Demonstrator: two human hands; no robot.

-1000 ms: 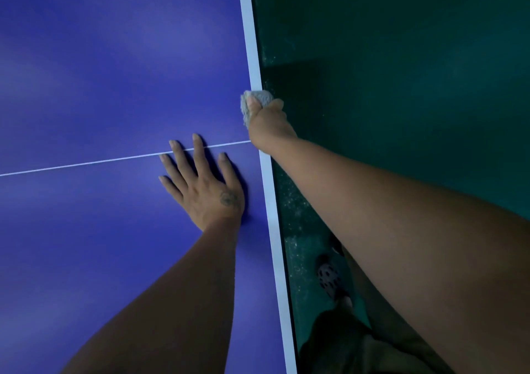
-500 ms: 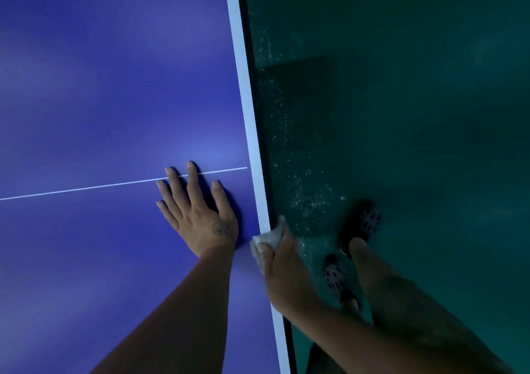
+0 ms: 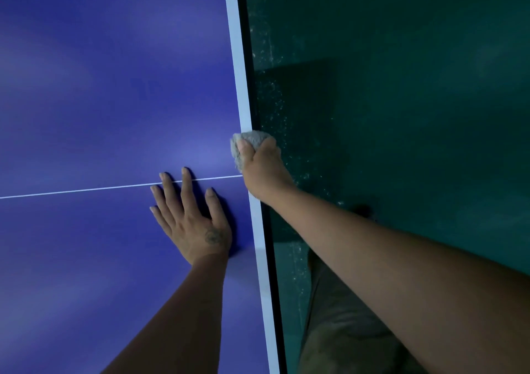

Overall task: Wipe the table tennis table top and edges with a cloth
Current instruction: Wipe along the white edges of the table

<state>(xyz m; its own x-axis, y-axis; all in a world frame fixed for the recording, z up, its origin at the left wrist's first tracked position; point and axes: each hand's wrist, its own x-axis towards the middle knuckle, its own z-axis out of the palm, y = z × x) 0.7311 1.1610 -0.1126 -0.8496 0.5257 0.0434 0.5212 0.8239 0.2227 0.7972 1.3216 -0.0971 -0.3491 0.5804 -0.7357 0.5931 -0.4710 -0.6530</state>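
The blue table tennis table top [image 3: 100, 87] fills the left of the view, with a white border stripe [image 3: 239, 72] along its right edge and a thin white centre line [image 3: 86, 190] crossing it. My right hand [image 3: 262, 170] grips a bunched grey cloth [image 3: 252, 138] wrapped over that edge, just above where the centre line meets the stripe. My left hand [image 3: 192, 221] lies flat on the blue surface, fingers spread, fingertips over the centre line, a short way left of the edge.
To the right of the table lies a dark green floor [image 3: 401, 101] with pale dust specks near the edge. My leg in dark shorts [image 3: 344, 330] stands close beside the table at the bottom.
My right hand has slid the cloth forward along the edge, from near my left wrist to beyond the centre line. One second ago it was also far forward. My left hand stays put.
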